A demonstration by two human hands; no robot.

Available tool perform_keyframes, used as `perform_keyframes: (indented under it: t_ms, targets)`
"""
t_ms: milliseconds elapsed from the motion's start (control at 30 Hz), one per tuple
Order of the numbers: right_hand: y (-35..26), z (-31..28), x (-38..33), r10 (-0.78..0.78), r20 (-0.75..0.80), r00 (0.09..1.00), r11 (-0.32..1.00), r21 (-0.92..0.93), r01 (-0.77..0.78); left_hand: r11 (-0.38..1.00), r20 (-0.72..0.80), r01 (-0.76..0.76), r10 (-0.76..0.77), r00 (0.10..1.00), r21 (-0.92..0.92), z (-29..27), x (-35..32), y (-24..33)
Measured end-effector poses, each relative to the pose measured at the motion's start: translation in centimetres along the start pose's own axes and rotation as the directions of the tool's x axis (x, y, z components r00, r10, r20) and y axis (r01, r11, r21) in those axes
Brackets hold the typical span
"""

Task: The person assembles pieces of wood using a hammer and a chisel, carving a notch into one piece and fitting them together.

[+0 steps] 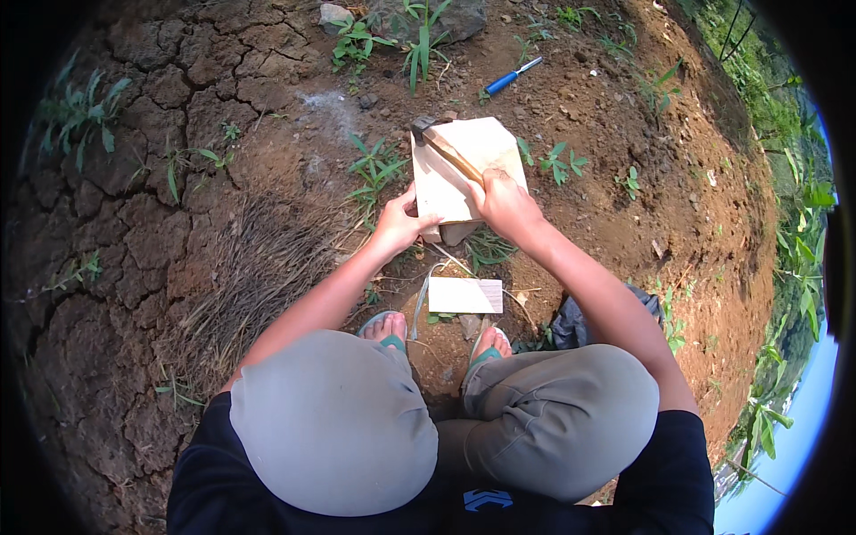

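Note:
A pale, flat wooden board (490,147) rests tilted on a stone (457,234) in front of me. My left hand (399,223) grips its near left corner, thumb on the top face and fingers along the side. In my right hand (506,207) is the wooden handle of a hammer (453,156), held over the near right part of the board. The hammer's dark head is at the board's far left corner; whether it touches the wood I cannot tell. A small pale rectangular piece (465,295) lies on the ground just beyond my feet.
A blue-handled tool with a metal blade (513,78) lies on the soil beyond the board. Behind it to the left sits a large rock (437,20). Dry grass (259,276) spreads at left, a dark crumpled sheet (571,323) at right. Small weeds dot the cracked earth.

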State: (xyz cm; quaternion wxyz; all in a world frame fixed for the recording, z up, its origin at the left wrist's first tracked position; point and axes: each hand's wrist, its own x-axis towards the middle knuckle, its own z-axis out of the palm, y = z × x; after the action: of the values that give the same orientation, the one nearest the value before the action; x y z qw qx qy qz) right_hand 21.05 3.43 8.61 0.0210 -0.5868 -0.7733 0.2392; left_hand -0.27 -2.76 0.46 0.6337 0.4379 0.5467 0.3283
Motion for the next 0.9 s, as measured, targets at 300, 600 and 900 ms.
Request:
perform_keyframes:
  t_ms: [300, 600, 900]
  targets:
    - [-2.5, -2.8, 0.9, 0.128, 0.114, 0.985, 0.990, 0.051, -0.134, 0.998, -0.023, 0.026, -0.028, 0.999, -0.064, -0.4, 0.1, -0.2]
    - [-2.5, -2.7, 0.2, 0.033, -0.143, 0.989, 0.997, 0.076, -0.023, 0.998, -0.040, 0.024, -0.022, 0.999, 0.052, -0.1, -0.8, 0.5]
    - [-2.3, -2.6, 0.0, 0.047, -0.228, 0.973, 0.983, 0.182, -0.004, 0.999, -0.042, 0.027, -0.026, 0.999, 0.033, 0.0, -0.8, 2.3]
